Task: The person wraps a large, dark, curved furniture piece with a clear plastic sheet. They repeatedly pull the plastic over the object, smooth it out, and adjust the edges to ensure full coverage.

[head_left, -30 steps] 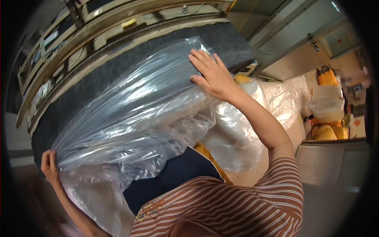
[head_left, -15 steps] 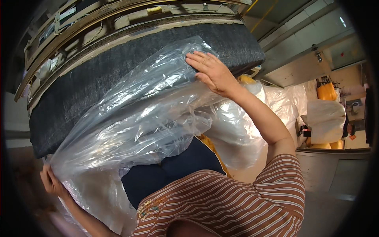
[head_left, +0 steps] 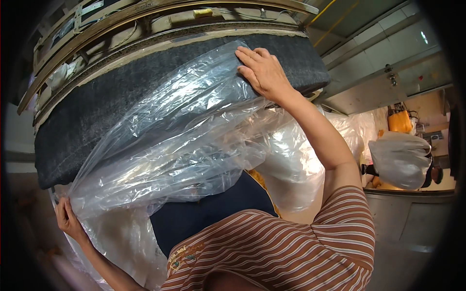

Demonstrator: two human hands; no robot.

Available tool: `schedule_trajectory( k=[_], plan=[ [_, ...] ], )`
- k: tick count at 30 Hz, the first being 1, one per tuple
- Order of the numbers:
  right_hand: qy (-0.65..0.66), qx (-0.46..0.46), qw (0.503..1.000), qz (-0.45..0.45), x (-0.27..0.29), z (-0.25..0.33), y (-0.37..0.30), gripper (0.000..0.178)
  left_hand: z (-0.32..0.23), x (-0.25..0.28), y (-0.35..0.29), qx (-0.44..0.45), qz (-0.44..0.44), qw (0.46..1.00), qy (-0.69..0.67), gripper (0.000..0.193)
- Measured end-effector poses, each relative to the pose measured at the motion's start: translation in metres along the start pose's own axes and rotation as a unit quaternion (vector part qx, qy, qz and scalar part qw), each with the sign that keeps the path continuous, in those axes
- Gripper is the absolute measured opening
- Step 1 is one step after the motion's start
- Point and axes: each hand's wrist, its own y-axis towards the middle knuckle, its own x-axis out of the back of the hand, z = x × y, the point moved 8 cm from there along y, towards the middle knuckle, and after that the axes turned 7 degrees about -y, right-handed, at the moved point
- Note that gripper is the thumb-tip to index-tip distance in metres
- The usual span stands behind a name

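A clear plastic sheet slants across the front of a long bench covered in dark cloth, wrinkled and hanging in folds over my lap. At the bench's lower left end, my left hand is closed, pinching the gathered corner of the sheet. My right hand lies palm down on the sheet's upper right end, over the dark cloth. Its fingers are stretched out and pointing left, with the thumb apart below them.
Behind the bench run wooden rails and a metal strip, with a small yellow block there. More plastic film is heaped to the right. Farther right are a pale translucent bag and an orange object by a ledge.
My right hand has shifted slightly up and to the right along the bench with the sheet's end. My left hand keeps its pinch. The pale bag at right has changed shape.
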Motion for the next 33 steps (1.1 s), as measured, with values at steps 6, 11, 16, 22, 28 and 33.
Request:
schedule_trajectory(
  k=[6,11,16,22,28,33],
  plan=[
    [0.019,-0.069,0.995,-0.063,-0.009,-0.034,0.031,0.017,-0.021,0.023,-0.031,-0.082,-0.014,0.993,0.087,0.011],
    [0.158,-0.213,0.964,-0.021,-0.050,-0.077,0.040,0.025,-0.004,0.021,-0.080,-0.005,0.010,0.997,0.080,0.009],
    [0.345,-0.166,0.915,0.130,-0.088,-0.102,0.053,0.025,0.001,-0.002,-0.070,0.103,-0.015,0.995,-0.002,0.014],
    [0.670,-0.268,0.685,-0.099,-0.026,-0.090,0.079,0.013,-0.014,0.006,0.025,0.173,-0.217,0.896,-0.348,0.027],
    [0.261,-0.374,0.856,-0.246,-0.051,-0.123,0.055,0.017,0.042,-0.071,0.159,-0.004,-0.163,0.971,-0.173,0.027],
    [0.210,-0.397,0.866,-0.221,-0.069,-0.150,0.040,0.018,0.072,-0.134,0.215,0.071,-0.096,0.980,-0.162,0.028]
  ],
)
